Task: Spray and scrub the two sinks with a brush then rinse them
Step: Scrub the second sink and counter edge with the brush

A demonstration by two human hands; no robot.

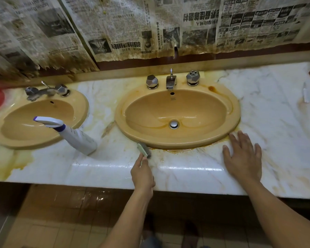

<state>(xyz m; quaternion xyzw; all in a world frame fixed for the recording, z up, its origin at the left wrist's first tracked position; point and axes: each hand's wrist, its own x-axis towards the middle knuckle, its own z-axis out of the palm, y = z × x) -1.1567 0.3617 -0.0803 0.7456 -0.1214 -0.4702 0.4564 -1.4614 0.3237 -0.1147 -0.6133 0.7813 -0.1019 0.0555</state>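
Two yellow sinks sit in a white stone counter (276, 108). The right sink (234, 111) is in the middle of the view. The left sink (25, 143) is at 9 o'clock from it.

The left hand (142, 174) grips a small green brush (143, 149). The brush touches the counter right at the rim of the right sink, at 7 o'clock.

The right hand (243, 158) lies flat on the counter at 5 o'clock from that sink. Its fingers are straight and spread, and it holds nothing.

A white spray bottle (79, 138) stands on the counter between the sinks, at 4 o'clock from the left sink. Its nozzle points out over that bowl.

A shiny tap (171, 81) is at 12 o'clock on the right sink. A brown spot (212, 88) is at 1 o'clock on its rim. Old stained newspaper (132, 24) covers the wall behind.
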